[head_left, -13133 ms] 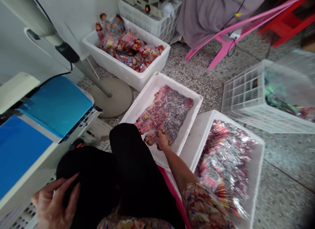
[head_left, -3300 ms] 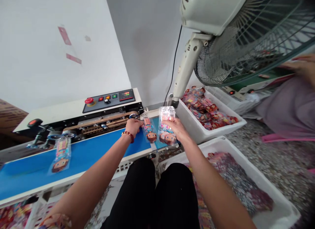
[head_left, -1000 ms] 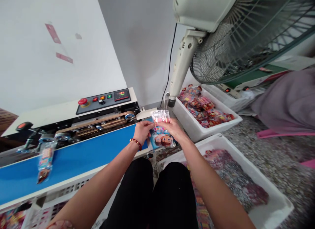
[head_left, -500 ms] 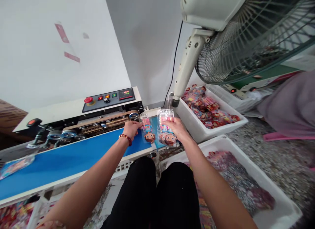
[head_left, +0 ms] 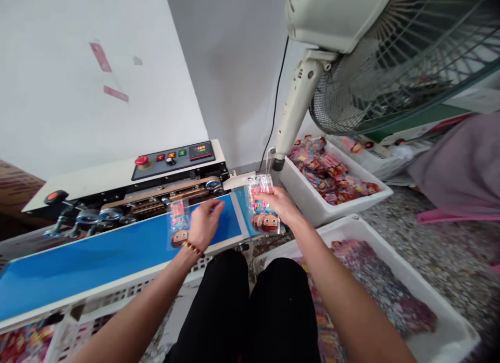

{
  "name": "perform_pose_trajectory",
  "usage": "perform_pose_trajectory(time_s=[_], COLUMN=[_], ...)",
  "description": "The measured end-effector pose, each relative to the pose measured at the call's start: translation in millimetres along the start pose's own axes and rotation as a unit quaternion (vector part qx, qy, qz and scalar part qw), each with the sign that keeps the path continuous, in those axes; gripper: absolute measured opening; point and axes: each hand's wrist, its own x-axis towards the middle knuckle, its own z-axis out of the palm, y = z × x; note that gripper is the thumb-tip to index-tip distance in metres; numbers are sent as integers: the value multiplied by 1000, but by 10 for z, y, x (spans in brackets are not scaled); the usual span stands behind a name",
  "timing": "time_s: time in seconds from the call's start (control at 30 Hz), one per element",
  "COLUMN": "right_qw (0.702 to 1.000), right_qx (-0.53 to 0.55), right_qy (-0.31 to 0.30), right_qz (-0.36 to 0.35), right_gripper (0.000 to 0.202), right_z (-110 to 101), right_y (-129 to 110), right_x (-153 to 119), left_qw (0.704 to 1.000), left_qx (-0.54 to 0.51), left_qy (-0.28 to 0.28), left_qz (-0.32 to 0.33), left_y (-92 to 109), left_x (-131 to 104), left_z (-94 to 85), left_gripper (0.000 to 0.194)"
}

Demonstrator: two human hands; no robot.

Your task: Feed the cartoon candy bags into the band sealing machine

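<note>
Above the right part of the blue belt (head_left: pixel 128 248) is my left hand (head_left: pixel 205 225), its fingers curled with nothing seen between them. Just left of it, a clear packet (head_left: pixel 178 222) with a cartoon face lies on the belt, its top edge at the machine's sealing rollers. My right hand (head_left: pixel 279 201) grips a small stack of similar packets (head_left: pixel 263 221) over the light blue plate at the belt's right end. The sealing machine (head_left: pixel 172 162) has a red knob, lit buttons and a digital display.
A large fan (head_left: pixel 390 66) hangs over the upper right. White bins of packets stand at the right (head_left: pixel 351 209) and lower right (head_left: pixel 449 300). A person's grey clothing (head_left: pixel 461 165) shows at the right edge.
My left hand has moved slightly left and come off the single packet. A packet now lies further left on the belt, at the rollers. The packet at the belt's far left is out of sight.
</note>
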Motion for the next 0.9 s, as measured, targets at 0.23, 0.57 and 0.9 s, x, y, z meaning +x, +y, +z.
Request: perform_pose_trajectory(time_s=[0.23,0.57,0.9], right_qw=[1000,998,996], right_qx=[-13,-41,-32], right_qy=[5,26,87], right_qz=[-4,-37,4], right_gripper=[34,34,31], right_z=[87,93,66], right_y=[60,152,63], right_x=[-17,93,-6], left_qw=[976,982,987], left_qx=[-191,-157,-105], left_qy=[-90,-97,-47], left_qz=[-54,-37,-112], left_y=[279,242,153], left_x=[230,235,379], left_z=[544,524,481], left_gripper=[25,25,15])
